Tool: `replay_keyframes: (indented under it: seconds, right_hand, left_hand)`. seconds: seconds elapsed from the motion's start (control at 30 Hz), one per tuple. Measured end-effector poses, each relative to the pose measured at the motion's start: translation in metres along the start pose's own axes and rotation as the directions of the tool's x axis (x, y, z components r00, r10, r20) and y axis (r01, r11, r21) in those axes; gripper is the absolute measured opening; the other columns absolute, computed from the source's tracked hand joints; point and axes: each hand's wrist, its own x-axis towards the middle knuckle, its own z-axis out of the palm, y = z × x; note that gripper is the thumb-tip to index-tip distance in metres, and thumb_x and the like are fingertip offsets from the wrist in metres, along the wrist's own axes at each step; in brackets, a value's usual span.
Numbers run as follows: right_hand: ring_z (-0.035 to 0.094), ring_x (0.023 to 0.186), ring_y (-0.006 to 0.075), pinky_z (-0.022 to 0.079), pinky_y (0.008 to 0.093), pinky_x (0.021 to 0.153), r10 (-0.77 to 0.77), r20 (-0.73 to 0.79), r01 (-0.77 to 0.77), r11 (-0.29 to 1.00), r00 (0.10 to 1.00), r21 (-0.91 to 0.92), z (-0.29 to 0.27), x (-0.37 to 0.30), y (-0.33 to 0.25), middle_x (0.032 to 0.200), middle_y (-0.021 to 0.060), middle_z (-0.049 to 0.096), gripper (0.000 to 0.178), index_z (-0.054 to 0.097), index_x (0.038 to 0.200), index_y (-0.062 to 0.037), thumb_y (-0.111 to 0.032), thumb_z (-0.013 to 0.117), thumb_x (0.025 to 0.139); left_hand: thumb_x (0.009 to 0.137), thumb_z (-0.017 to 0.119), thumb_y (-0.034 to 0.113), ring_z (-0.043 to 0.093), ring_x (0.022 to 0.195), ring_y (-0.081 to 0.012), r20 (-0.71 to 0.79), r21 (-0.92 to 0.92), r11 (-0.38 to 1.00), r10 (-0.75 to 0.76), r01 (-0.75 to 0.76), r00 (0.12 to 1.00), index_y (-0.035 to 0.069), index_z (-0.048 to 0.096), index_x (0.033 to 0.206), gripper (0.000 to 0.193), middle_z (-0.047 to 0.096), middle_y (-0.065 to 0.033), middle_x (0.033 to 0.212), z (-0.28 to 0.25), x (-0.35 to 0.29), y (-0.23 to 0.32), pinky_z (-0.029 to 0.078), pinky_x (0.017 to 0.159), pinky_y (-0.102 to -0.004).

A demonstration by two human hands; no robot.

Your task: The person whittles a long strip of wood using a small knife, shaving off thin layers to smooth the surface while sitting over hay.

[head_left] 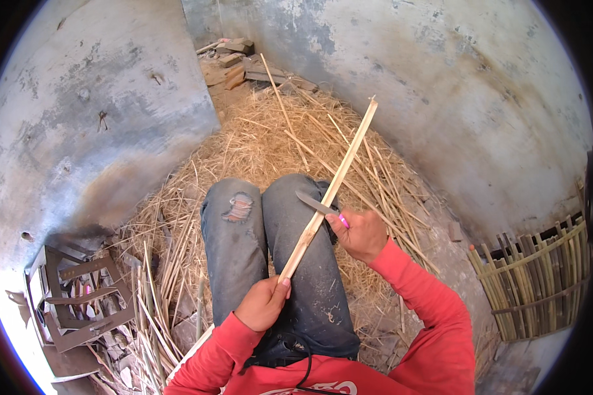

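Note:
A long pale strip of split bamboo slants across my lap, its far end raised toward the upper right. Its near part is gripped by my left hand, thumb on top, and the rest of the strip runs back under my left forearm. My right hand is closed round the handle of a knife, of which a bit of purple shows. The blade lies across the strip near its middle, pointing up and left, over my right knee. Whether the edge is biting into the strip I cannot tell.
Thin shavings cover the floor ahead, with long split strips among them. More strips lie at the left beside a brown metal frame. A woven slat panel leans at the right. Bricks lie by the far wall.

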Motion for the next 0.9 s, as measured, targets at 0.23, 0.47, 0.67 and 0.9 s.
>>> replay_keyframes:
  seconds: [0.23, 0.47, 0.67, 0.9]
  right_hand:
    - [0.060, 0.045, 0.0368, 0.047, 0.0467, 0.043, -0.049, -0.066, 0.047, 0.998, 0.997, -0.032, 0.003, 0.010, 0.002, 0.050, 0.0161, 0.056, 0.057, 0.058, 0.063, -0.0081, -0.050, 0.056, 0.103]
    - [0.059, 0.046, 0.0375, 0.046, 0.0459, 0.045, -0.019, 0.006, 0.019, 0.999, 1.000, 0.034, 0.003, 0.005, -0.014, 0.052, 0.0183, 0.055, 0.057, 0.060, 0.062, -0.0078, -0.047, 0.057, 0.103]
    - [0.060, 0.047, 0.0382, 0.047, 0.0461, 0.044, -0.145, 0.061, 0.144, 0.989, 0.988, 0.027, 0.012, -0.009, -0.032, 0.054, 0.0182, 0.057, 0.059, 0.059, 0.062, -0.0066, -0.050, 0.058, 0.101]
    - [0.061, 0.047, 0.0386, 0.049, 0.0482, 0.045, -0.041, 0.199, 0.036, 0.999, 0.979, 0.033, 0.003, 0.000, -0.020, 0.053, 0.0168, 0.058, 0.059, 0.060, 0.064, -0.0079, -0.054, 0.056, 0.101]
  left_hand:
    - [0.113, 0.042, 0.034, 0.041, 0.055, -0.0082, -0.035, 0.026, 0.999, 0.031, -0.030, 0.999, 0.008, 0.053, 0.084, 0.040, 0.044, 0.0043, 0.062, 0.002, -0.001, 0.002, 0.034, 0.053, -0.0275]
    - [0.113, 0.042, 0.033, 0.041, 0.056, -0.0081, -0.025, 0.046, 0.999, -0.005, 0.006, 1.000, 0.007, 0.053, 0.085, 0.040, 0.045, 0.0042, 0.062, -0.001, -0.005, 0.003, 0.035, 0.053, -0.0275]
    - [0.113, 0.042, 0.032, 0.041, 0.056, -0.0079, -0.019, 0.027, 1.000, -0.012, 0.012, 1.000, 0.007, 0.054, 0.085, 0.039, 0.044, 0.0040, 0.062, -0.002, -0.001, -0.001, 0.034, 0.053, -0.0277]
    - [0.112, 0.042, 0.032, 0.042, 0.054, -0.0087, -0.033, 0.072, 0.997, -0.005, 0.007, 0.999, 0.006, 0.054, 0.085, 0.040, 0.045, 0.0033, 0.061, -0.001, -0.008, 0.009, 0.034, 0.052, -0.0286]
